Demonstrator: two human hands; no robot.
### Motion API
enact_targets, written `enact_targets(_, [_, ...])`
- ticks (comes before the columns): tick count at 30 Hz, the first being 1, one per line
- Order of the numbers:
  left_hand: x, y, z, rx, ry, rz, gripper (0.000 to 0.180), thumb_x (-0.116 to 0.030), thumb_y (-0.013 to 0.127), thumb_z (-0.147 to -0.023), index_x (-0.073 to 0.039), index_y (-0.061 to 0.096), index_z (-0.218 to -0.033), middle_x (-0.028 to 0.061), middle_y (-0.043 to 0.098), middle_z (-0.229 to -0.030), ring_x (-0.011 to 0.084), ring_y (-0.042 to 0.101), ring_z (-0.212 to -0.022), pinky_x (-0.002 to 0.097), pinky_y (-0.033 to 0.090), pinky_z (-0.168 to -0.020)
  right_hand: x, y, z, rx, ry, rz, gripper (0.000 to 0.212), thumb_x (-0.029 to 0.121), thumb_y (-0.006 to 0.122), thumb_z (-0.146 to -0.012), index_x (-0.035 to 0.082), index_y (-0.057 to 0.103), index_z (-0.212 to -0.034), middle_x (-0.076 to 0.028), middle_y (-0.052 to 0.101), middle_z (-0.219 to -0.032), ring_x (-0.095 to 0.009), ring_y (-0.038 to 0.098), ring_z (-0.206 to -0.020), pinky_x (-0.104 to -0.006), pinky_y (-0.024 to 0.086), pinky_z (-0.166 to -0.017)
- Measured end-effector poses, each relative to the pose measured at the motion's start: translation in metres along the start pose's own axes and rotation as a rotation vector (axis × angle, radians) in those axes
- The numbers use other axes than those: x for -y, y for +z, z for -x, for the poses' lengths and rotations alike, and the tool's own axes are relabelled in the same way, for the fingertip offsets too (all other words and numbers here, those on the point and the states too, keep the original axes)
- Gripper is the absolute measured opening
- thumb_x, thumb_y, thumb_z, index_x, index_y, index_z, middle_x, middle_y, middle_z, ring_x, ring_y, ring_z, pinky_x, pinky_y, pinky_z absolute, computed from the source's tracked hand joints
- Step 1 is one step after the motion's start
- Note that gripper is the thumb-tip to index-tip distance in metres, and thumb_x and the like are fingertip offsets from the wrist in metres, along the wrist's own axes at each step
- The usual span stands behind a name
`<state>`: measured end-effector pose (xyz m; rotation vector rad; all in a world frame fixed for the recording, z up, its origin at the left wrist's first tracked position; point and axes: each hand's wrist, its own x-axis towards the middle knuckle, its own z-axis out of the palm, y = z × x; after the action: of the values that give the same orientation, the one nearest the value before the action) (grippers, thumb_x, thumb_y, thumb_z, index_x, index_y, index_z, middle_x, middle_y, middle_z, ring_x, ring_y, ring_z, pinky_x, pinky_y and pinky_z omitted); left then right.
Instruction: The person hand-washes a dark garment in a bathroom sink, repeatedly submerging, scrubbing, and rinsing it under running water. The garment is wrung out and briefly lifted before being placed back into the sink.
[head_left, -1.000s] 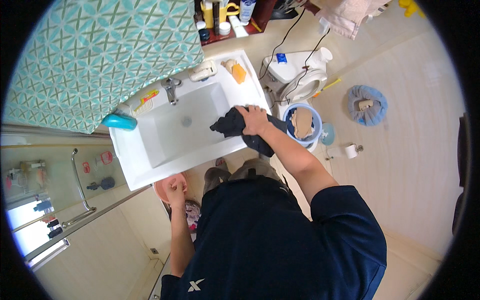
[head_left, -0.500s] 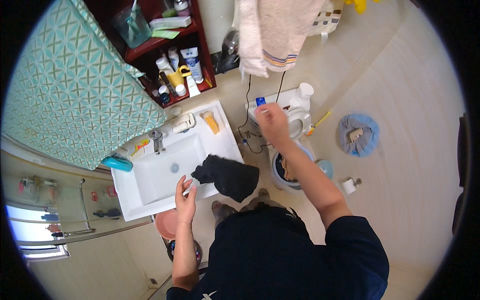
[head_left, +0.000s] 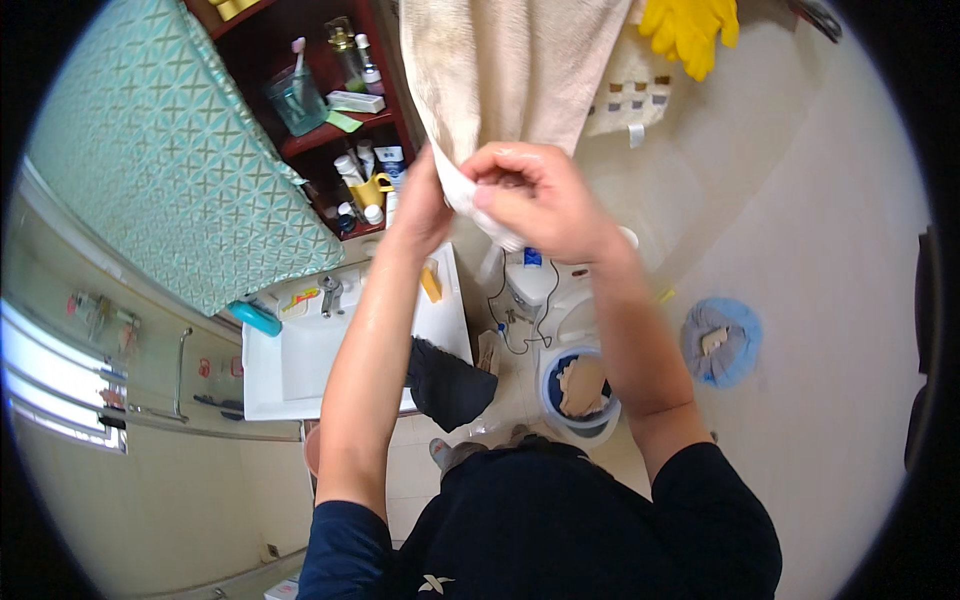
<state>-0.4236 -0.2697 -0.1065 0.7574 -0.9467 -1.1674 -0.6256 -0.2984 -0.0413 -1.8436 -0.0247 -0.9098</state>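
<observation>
A cream towel (head_left: 510, 80) hangs at the top middle, and both my hands are at its lower end. My right hand (head_left: 545, 205) is closed on the bunched white lower edge, with thumb and fingers curled round it. Against the towel's left edge is my left hand (head_left: 425, 205), blurred, its fingers hidden behind the fabric. Below my hands, a black cloth (head_left: 450, 385) drapes over the right front corner of the white sink (head_left: 455, 325).
A dark red shelf (head_left: 390, 60) with toiletries stands left of the towel. Yellow gloves (head_left: 690, 35) hang to its right. Below are a toilet (head_left: 575, 320), a bucket with clothes (head_left: 590, 430) and a blue-lined bin (head_left: 735, 360). A patterned teal curtain (head_left: 170, 170) covers the left.
My left hand has risen from beside the sink to the towel. My right hand has moved up and now grips the towel's lower edge. The view has shifted upward.
</observation>
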Motion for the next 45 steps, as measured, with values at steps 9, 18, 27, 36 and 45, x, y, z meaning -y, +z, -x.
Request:
enact_targets(9, [0.007, 0.151, -0.028, 0.101, 0.239, 0.366, 0.057, -0.030, 0.066, -0.105, -0.005, 0.046, -0.152, 0.0116, 0.063, -0.137, 0.0214, 0.066, -0.120, 0.0375, 0.055, -0.101, 0.014, -0.056, -0.100, -0.054, -0.323, -2.145, 0.016, 0.000, 0.053, -0.095, 0.005, 0.059, -0.082, -0.005, 0.054, -0.070, -0.012, 0.051, -0.055, -0.0268, 0.052, -0.060])
enact_targets(18, [-0.004, 0.181, -0.049, -0.016, 0.322, 0.071, 0.057, -0.028, 0.072, -0.102, -0.006, 0.049, -0.149, 0.0090, 0.063, -0.132, 0.0156, 0.066, -0.115, 0.0301, 0.056, -0.093, 0.013, -0.061, -0.106, -0.908, -0.238, -0.141, 0.034, 0.032, 0.064, -0.108, -0.001, 0.067, -0.101, -0.001, 0.060, -0.082, -0.008, 0.050, -0.065, -0.0235, 0.043, -0.056])
enact_targets(27, [-0.056, 0.156, -0.062, 0.008, 0.139, 0.261, 0.027, -0.017, 0.063, -0.104, 0.001, 0.069, -0.123, 0.0120, 0.074, -0.112, 0.0220, 0.074, -0.097, 0.0358, 0.063, -0.079, -0.031, -0.030, -0.016, -0.608, 0.052, -0.904, 0.052, 0.028, 0.048, -0.110, 0.002, 0.044, -0.156, -0.011, 0.048, -0.160, -0.027, 0.048, -0.147, -0.0452, 0.040, -0.123])
enact_targets(36, [-0.057, 0.125, -0.046, 0.177, 0.091, -0.551, 0.048, -0.015, 0.073, -0.097, 0.006, 0.061, -0.139, 0.0139, 0.069, -0.133, 0.0236, 0.067, -0.118, 0.0341, 0.052, -0.104, -0.039, -0.068, -0.004, -0.551, -0.176, -0.699, 0.033, 0.017, 0.060, -0.108, 0.001, 0.063, -0.136, -0.009, 0.068, -0.130, -0.018, 0.067, -0.119, -0.0345, 0.054, -0.106])
enact_targets(45, [-0.034, 0.102, -0.095, -0.553, 0.599, -0.527, 0.033, -0.012, 0.066, -0.098, 0.002, 0.068, -0.128, 0.0176, 0.070, -0.131, 0.0279, 0.069, -0.116, 0.0361, 0.056, -0.096, -0.002, 0.001, -0.018, -0.389, 0.039, -0.389, 0.090, 0.002, 0.076, -0.089, -0.004, 0.023, -0.162, -0.025, 0.042, -0.160, -0.028, 0.054, -0.140, -0.0408, 0.047, -0.115])
